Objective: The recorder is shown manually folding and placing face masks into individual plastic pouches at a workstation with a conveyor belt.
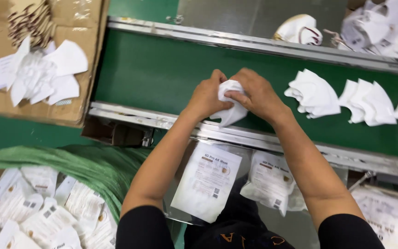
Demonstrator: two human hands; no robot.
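Head view showed left hand (207, 97) and right hand (256, 96) both clutching a white mask (229, 107) over the green conveyor belt (153, 74); left of the belt, a cardboard box (70, 18) held loose masks (35, 71).

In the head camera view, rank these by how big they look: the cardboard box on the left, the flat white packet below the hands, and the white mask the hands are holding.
1. Cardboard box, though cropped by the frame.
2. Flat white packet, nearer the camera, which may flatter it.
3. White mask, partly hidden between the left hand and right hand.
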